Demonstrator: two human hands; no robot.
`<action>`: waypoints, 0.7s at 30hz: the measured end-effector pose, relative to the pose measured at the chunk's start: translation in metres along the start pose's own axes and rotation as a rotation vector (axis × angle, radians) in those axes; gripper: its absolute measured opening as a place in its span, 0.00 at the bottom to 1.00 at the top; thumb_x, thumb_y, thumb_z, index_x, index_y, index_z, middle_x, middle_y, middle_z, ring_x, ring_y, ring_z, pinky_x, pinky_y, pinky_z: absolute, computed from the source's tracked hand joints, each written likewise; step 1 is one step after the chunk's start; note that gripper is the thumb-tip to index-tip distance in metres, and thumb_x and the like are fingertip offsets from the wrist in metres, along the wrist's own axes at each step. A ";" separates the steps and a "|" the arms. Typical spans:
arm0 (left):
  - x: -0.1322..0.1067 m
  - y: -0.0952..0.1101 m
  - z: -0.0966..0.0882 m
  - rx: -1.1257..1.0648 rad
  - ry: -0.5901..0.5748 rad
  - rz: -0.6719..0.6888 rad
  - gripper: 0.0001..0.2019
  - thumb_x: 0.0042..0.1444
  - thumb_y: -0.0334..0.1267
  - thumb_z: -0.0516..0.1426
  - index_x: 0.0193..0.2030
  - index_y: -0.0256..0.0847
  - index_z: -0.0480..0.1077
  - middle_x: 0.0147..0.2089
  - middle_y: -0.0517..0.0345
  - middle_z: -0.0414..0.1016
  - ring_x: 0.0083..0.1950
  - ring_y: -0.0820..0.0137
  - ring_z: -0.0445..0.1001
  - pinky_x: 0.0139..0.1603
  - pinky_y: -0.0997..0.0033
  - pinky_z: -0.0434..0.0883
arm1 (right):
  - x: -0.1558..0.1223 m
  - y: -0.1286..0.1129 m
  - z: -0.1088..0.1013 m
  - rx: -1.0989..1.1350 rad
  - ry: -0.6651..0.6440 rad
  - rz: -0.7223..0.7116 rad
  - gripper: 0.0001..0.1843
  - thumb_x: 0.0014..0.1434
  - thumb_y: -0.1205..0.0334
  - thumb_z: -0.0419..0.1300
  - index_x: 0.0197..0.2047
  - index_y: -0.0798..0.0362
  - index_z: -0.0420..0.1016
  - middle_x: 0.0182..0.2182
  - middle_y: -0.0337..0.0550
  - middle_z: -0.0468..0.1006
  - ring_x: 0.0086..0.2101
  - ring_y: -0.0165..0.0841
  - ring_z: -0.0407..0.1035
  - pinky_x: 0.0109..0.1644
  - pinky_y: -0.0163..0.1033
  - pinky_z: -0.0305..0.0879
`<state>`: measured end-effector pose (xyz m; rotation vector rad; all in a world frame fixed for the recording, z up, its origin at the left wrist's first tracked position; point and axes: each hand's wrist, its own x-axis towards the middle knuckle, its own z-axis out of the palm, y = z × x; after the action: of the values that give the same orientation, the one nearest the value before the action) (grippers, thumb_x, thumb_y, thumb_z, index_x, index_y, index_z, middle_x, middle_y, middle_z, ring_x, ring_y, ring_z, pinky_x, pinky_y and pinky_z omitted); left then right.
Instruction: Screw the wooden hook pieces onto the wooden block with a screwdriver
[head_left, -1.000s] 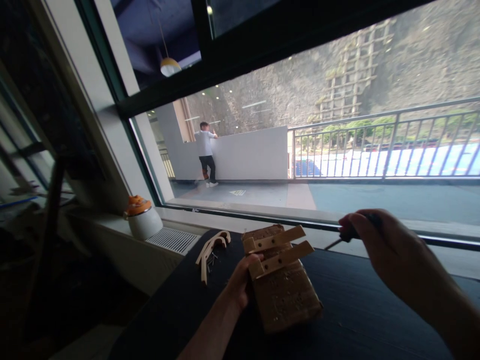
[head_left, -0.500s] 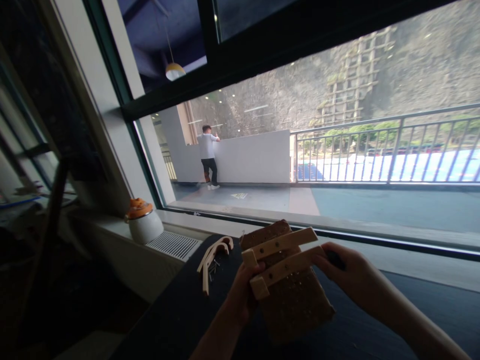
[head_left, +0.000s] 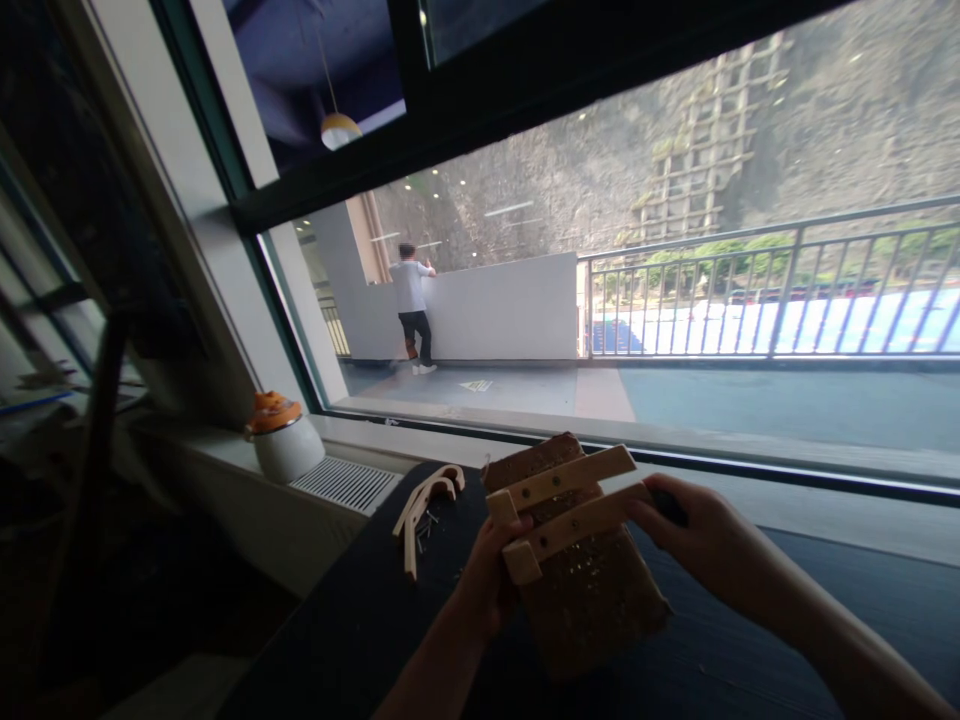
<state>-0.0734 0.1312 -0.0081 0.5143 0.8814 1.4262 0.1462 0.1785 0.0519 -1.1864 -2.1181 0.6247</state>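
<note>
A brown chipboard block (head_left: 592, 595) lies on the dark table (head_left: 352, 630). Two light wooden slats (head_left: 566, 500) joined at their left ends rest across its top. My left hand (head_left: 491, 575) grips the slats' left end, thumb over the joint. My right hand (head_left: 694, 545) is closed on a dark screwdriver handle (head_left: 667, 505) and presses against the right end of the lower slat. The screwdriver's shaft is hidden.
Curved wooden pieces (head_left: 424, 500) and small screws (head_left: 426, 523) lie on the table to the left. A white pot with an orange lid (head_left: 281, 440) stands on the sill by a vent grille (head_left: 341, 483). Outside the window a person (head_left: 412, 305) stands on the terrace.
A second ago my right hand was raised to the right with the screwdriver shaft showing. It has come down left onto the slats' right end. My left hand kept its grip.
</note>
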 end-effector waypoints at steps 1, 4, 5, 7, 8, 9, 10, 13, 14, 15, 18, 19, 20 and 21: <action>0.001 -0.003 0.002 -0.012 -0.051 -0.019 0.23 0.42 0.40 0.65 0.47 0.34 0.71 0.38 0.47 0.79 0.39 0.56 0.78 0.41 0.63 0.72 | 0.000 0.002 -0.002 0.007 -0.013 0.011 0.19 0.59 0.46 0.52 0.34 0.53 0.73 0.26 0.39 0.74 0.27 0.31 0.65 0.29 0.36 0.58; 0.005 -0.013 0.007 -0.021 -0.250 -0.133 0.18 0.49 0.42 0.61 0.45 0.32 0.73 0.38 0.46 0.79 0.41 0.58 0.78 0.43 0.66 0.71 | 0.000 0.016 -0.007 0.033 -0.076 0.060 0.19 0.58 0.47 0.52 0.33 0.53 0.74 0.23 0.38 0.72 0.25 0.30 0.63 0.29 0.36 0.58; 0.006 -0.015 0.007 -0.009 -0.301 -0.181 0.17 0.51 0.43 0.60 0.44 0.32 0.73 0.38 0.47 0.79 0.42 0.58 0.78 0.43 0.66 0.71 | -0.001 0.022 -0.008 0.042 -0.100 0.080 0.19 0.58 0.48 0.52 0.34 0.54 0.74 0.22 0.38 0.72 0.24 0.30 0.63 0.29 0.36 0.58; 0.007 -0.015 0.005 0.040 -0.356 -0.266 0.16 0.53 0.45 0.59 0.42 0.33 0.74 0.38 0.47 0.79 0.43 0.58 0.77 0.44 0.67 0.70 | -0.001 0.035 -0.007 0.060 -0.169 0.119 0.18 0.58 0.49 0.53 0.33 0.55 0.75 0.21 0.38 0.73 0.23 0.30 0.64 0.27 0.35 0.58; 0.008 -0.013 0.001 0.081 -0.358 -0.289 0.17 0.53 0.46 0.59 0.42 0.33 0.74 0.39 0.47 0.79 0.44 0.58 0.77 0.45 0.66 0.70 | -0.002 0.040 -0.006 0.072 -0.210 0.134 0.18 0.57 0.49 0.54 0.33 0.55 0.76 0.21 0.39 0.74 0.23 0.30 0.64 0.27 0.35 0.58; 0.007 -0.008 -0.005 0.144 -0.329 -0.307 0.17 0.53 0.47 0.60 0.41 0.33 0.74 0.39 0.46 0.79 0.44 0.59 0.77 0.45 0.67 0.70 | -0.002 0.045 -0.005 0.084 -0.249 0.147 0.19 0.57 0.48 0.54 0.32 0.55 0.76 0.22 0.39 0.75 0.22 0.29 0.64 0.26 0.35 0.58; 0.006 -0.002 -0.012 0.233 -0.269 -0.306 0.18 0.52 0.48 0.60 0.40 0.34 0.74 0.39 0.46 0.79 0.41 0.60 0.77 0.42 0.68 0.70 | -0.002 0.048 -0.004 0.098 -0.284 0.156 0.19 0.57 0.47 0.55 0.32 0.55 0.77 0.22 0.40 0.75 0.22 0.29 0.64 0.25 0.34 0.58; 0.001 0.018 -0.035 0.579 -0.080 -0.100 0.21 0.53 0.53 0.58 0.38 0.33 0.75 0.38 0.46 0.79 0.33 0.63 0.76 0.32 0.70 0.69 | -0.002 0.052 -0.004 0.150 -0.346 0.172 0.22 0.56 0.43 0.56 0.37 0.55 0.78 0.24 0.40 0.77 0.22 0.28 0.64 0.24 0.33 0.57; -0.001 0.023 -0.040 0.643 0.011 0.033 0.19 0.52 0.51 0.60 0.37 0.34 0.76 0.35 0.48 0.78 0.32 0.65 0.74 0.30 0.73 0.67 | -0.003 0.052 -0.004 0.172 -0.353 0.167 0.23 0.55 0.43 0.56 0.41 0.54 0.77 0.26 0.40 0.78 0.23 0.29 0.66 0.25 0.33 0.58; -0.003 0.027 -0.043 0.682 0.045 0.137 0.18 0.51 0.50 0.61 0.37 0.35 0.76 0.34 0.50 0.78 0.32 0.66 0.74 0.30 0.73 0.66 | -0.004 0.052 -0.004 0.193 -0.356 0.159 0.23 0.55 0.43 0.57 0.45 0.53 0.77 0.29 0.40 0.78 0.26 0.30 0.67 0.27 0.33 0.60; -0.006 0.026 -0.041 0.774 -0.080 0.292 0.14 0.52 0.44 0.62 0.41 0.38 0.77 0.38 0.51 0.78 0.41 0.62 0.73 0.41 0.72 0.67 | -0.010 0.053 -0.001 0.230 -0.364 0.144 0.24 0.53 0.46 0.60 0.49 0.52 0.75 0.33 0.40 0.79 0.32 0.32 0.70 0.34 0.35 0.64; -0.006 0.023 -0.036 0.827 -0.154 0.314 0.12 0.51 0.41 0.62 0.42 0.39 0.77 0.42 0.51 0.77 0.45 0.60 0.73 0.45 0.70 0.67 | -0.012 0.053 0.001 0.234 -0.371 0.148 0.23 0.53 0.47 0.61 0.47 0.53 0.76 0.32 0.41 0.79 0.32 0.33 0.70 0.34 0.36 0.64; -0.006 0.018 -0.031 0.887 -0.198 0.364 0.11 0.49 0.38 0.64 0.41 0.40 0.77 0.44 0.51 0.76 0.48 0.59 0.71 0.49 0.69 0.66 | -0.014 0.054 0.004 0.240 -0.381 0.154 0.22 0.52 0.47 0.61 0.45 0.54 0.77 0.32 0.41 0.79 0.31 0.34 0.71 0.34 0.36 0.65; -0.006 0.012 -0.025 0.930 -0.205 0.411 0.11 0.48 0.36 0.64 0.40 0.41 0.77 0.46 0.51 0.75 0.50 0.58 0.70 0.51 0.69 0.65 | -0.016 0.055 0.008 0.251 -0.391 0.156 0.22 0.52 0.47 0.61 0.43 0.54 0.78 0.32 0.42 0.79 0.32 0.35 0.72 0.36 0.37 0.66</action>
<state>-0.1000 0.1221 -0.0123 1.5827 1.2997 1.2178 0.1786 0.1901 0.0058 -1.1662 -2.1837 1.2411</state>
